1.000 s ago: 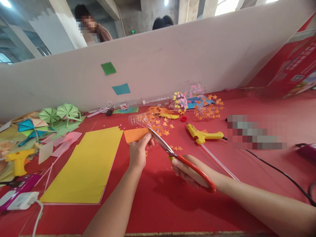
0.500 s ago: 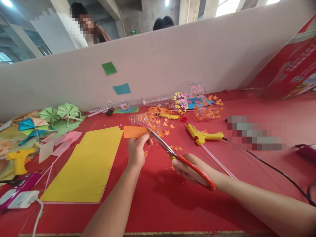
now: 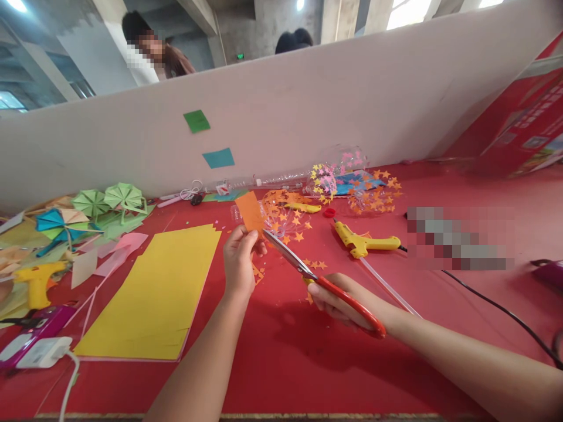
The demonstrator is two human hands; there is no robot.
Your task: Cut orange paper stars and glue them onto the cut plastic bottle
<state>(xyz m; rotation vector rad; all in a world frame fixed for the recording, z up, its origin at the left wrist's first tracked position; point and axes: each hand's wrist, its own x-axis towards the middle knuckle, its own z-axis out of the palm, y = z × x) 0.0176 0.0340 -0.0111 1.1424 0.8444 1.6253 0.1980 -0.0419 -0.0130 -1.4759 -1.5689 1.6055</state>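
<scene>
1. The left hand (image 3: 240, 258) has its fingers pinched on a piece of orange paper (image 3: 250, 210), gripping it by the lower end so that the rest stands up above the thumb, tilted a little to the left
2. The right hand (image 3: 336, 302) has its fingers closed around the red handles of the scissors (image 3: 325, 283)
3. The scissors point up and left, the blades close together, their tips beside the left thumb, near the lower right of the orange paper; whether they touch it, I cannot tell
4. Both hands are over the red bench (image 3: 281, 375), the orange paper in front of a clear plastic piece with orange stars (image 3: 288, 217)
5. Loose orange stars (image 3: 314, 265) lie just beyond the scissors
6. Left of the left hand lies a stack of yellow paper (image 3: 147, 293)
7. To the right of the loose stars rests a yellow glue gun (image 3: 373, 242), a clear stick (image 3: 385, 282) extending from its back
8. A yellow cutter (image 3: 304, 207) and a red ring (image 3: 329, 213) lie farther back
</scene>
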